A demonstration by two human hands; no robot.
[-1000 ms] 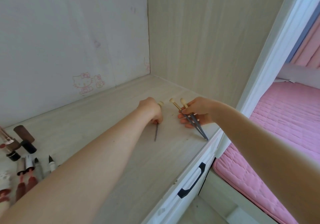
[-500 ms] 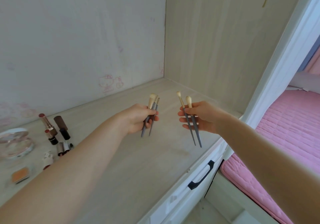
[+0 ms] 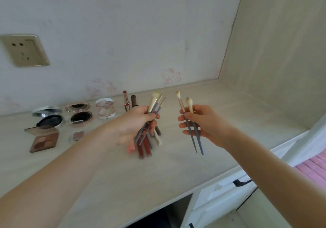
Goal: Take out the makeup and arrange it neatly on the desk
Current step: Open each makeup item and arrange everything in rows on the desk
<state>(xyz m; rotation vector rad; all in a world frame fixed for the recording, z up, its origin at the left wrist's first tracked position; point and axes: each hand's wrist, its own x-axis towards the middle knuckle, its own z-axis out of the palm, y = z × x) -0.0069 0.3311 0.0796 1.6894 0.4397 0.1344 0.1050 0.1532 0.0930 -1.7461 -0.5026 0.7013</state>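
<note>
Your left hand (image 3: 134,123) curls round three slim grey-handled makeup brushes with cream bristle tips (image 3: 155,102); your right hand (image 3: 202,122) pinches two more grey brushes with rounded cream heads (image 3: 192,136) between thumb and fingers, bristles up, handles tapering to fine points below. Both bunches hang above the pale wood-grain desk (image 3: 194,166), the left one over dark red lip-gloss tubes (image 3: 145,146) lying flat; round open compacts (image 3: 79,115) lie further left. To do this well, lay each brush flat on the bare patch right of the tubes, bristles toward the wall, handles parallel and evenly spaced; the smooth tapered handles look likely to roll, so lower them gently.
</note>
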